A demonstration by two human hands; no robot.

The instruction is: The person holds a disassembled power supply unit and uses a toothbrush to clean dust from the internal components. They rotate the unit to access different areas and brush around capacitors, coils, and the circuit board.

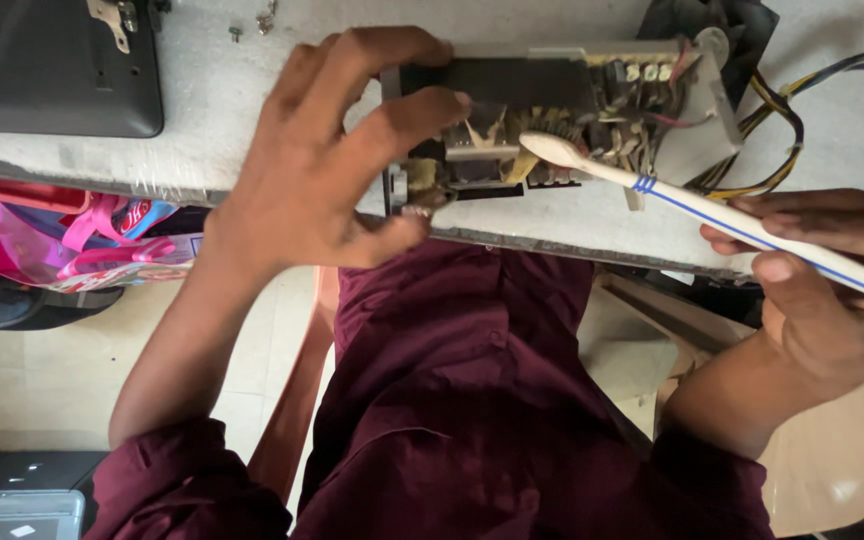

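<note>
The left hand gripped the open power supply unit at its near left corner, with the fingers spread over the top edge and the thumb pressed under the front side, so the unit was held steady on the grey table. The right hand was closed around the handle of a white toothbrush with thin blue stripes, and the head of the brush lay on the circuit board just beside the yellow transformer windings. The unit stood at the near edge of the table, its cover already off, so the coils and capacitors were visible. Dust looked still present on the parts, so I judge the brushing was in its middle and the right half of the board was perhaps not yet cleaned. A bundle of yellow and black wires went out from the unit to the right. A dark flat device lay at the far left, and a pink bag was under the table
</note>
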